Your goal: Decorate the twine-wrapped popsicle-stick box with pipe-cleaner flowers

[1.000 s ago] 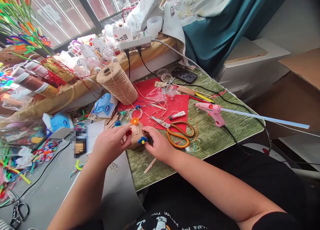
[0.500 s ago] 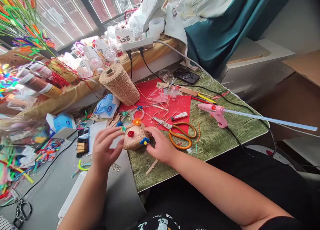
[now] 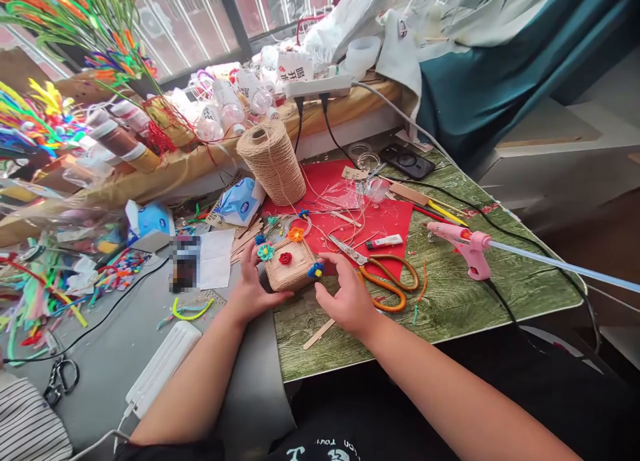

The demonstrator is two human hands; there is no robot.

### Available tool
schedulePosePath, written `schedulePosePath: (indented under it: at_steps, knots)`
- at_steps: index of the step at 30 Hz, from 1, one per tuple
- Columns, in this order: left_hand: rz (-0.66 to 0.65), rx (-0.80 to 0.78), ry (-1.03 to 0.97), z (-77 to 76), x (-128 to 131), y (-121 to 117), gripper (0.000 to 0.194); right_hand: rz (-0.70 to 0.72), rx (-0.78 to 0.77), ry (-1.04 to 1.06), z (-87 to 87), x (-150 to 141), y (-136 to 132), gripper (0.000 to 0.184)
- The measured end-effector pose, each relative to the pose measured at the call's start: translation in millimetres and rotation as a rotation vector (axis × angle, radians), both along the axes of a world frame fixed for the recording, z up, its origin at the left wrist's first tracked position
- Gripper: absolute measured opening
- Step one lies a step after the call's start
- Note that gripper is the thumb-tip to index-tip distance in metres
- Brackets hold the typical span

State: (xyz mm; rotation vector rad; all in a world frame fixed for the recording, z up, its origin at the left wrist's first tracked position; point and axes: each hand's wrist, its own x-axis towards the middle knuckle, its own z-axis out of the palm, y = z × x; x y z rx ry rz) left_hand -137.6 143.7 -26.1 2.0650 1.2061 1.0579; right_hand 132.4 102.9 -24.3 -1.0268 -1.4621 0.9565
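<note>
Four small pipe-cleaner flowers, teal, red, orange and blue, sit on a twine-wrapped box [image 3: 290, 267] that rests at the near left edge of the green table [image 3: 450, 301]. The left hand [image 3: 253, 287] cups the box's left side, fingers curled against it, apparently to steady it. The right hand [image 3: 347, 294] hovers just beside the right side, fingers loosely spread and gripping nothing, thumb near the blue flower. Just behind the box lie orange-handled scissors [image 3: 385, 277] on a red sheet [image 3: 380, 214], within easy reach. Farther back stands a spool of twine [image 3: 273, 161]; to the right, well apart, a pink glue gun [image 3: 465, 244] rests on the table.
</note>
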Motion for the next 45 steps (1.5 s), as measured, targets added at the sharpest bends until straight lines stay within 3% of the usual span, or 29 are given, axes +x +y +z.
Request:
schedulePosePath:
  at_steps: [3, 6, 12, 17, 22, 25, 27, 31, 33, 37, 40, 42, 43, 45]
  knots:
    - [0.079, -0.088, -0.133, -0.5, -4, 0, 0.141, 0.077, 0.019, 0.116, 0.6, 0, -3, 0.060]
    - [0.182, -0.105, -0.381, 1.1, -10, 4, 0.137, 0.065, 0.062, 0.165, 3.4, 2, -4, 0.056]
    - [0.360, -0.119, -0.667, 5.0, -12, 10, 0.129, 0.039, -0.013, 0.129, 1.7, 3, -1, 0.017]
    - [0.432, -0.232, -0.938, 17.7, 5, 5, 0.082, 0.132, -0.144, 0.087, -2.7, 3, -8, 0.038]
    - [0.401, -0.353, -1.068, 37.1, 17, 2, 0.077, 0.119, -0.183, 0.163, -3.0, 3, -9, 0.046]
    - [0.403, -0.310, -1.004, 31.0, 11, 3, 0.080, 0.093, -0.160, 0.195, -5.1, 1, -5, 0.044]
    - [0.397, -0.198, -0.837, 21.3, 4, 3, 0.090, 0.068, -0.123, 0.252, -7.2, -1, -2, 0.044]
    - [0.153, -0.036, -0.393, 5.0, -6, 0, 0.132, -0.009, -0.060, 0.336, -11.4, -3, 2, 0.049]
    - [0.060, 0.001, -0.254, 1.0, -6, -1, 0.134, -0.042, -0.058, 0.344, -13.4, -3, 4, 0.049]
    - [-0.078, -0.067, -0.106, -0.8, -3, 1, 0.132, -0.014, -0.094, 0.317, -15.6, -2, 7, 0.046]
    - [-0.148, -0.126, -0.071, 3.0, -5, 8, 0.144, -0.001, -0.091, 0.282, -14.5, -2, 8, 0.042]
    - [-0.096, -0.057, -0.166, 7.4, -7, 11, 0.139, -0.034, -0.069, 0.272, -13.1, -2, 7, 0.036]
    - [-0.008, 0.000, -0.242, 9.8, -8, 12, 0.127, -0.056, -0.059, 0.277, -12.6, -1, 6, 0.032]
    - [0.255, 0.110, -0.390, 14.4, -10, 11, 0.083, -0.093, -0.056, 0.296, -12.0, 0, 5, 0.026]
